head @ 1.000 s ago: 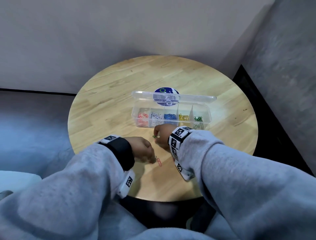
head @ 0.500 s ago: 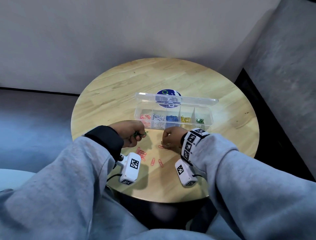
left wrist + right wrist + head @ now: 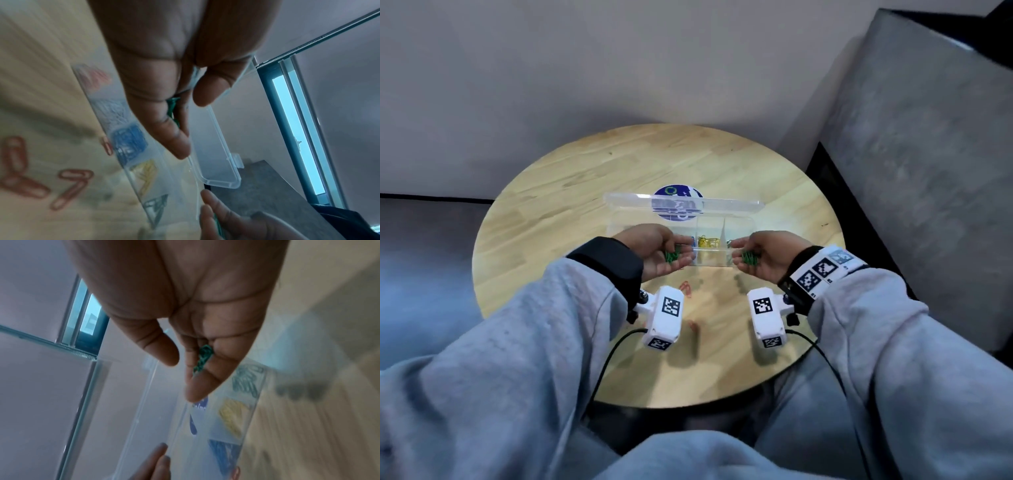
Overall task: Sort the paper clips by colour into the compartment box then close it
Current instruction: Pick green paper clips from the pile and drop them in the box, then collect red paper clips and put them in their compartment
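We hold both hands palm-up above the near edge of the compartment box [image 3: 717, 251], forearms converging from the lower corners. Our left hand [image 3: 659, 251] is cupped, fingers loosely curled around a small heap of green paper clips [image 3: 672, 256]; the left wrist view shows those clips [image 3: 173, 112] lodged between palm and curled fingers. Our right hand [image 3: 763, 255] mirrors it, cupped around a second heap of green clips [image 3: 750, 257], which lie along the finger creases [image 3: 203, 356]. The box sits mid-table [image 3: 551, 219], its long axis running left to right, its lid [image 3: 688, 202] open and standing up at the far side. Yellow clips [image 3: 708, 242] fill one compartment between our hands. Red clips [image 3: 686, 287] lie loose on the table nearer us, pointing various ways.
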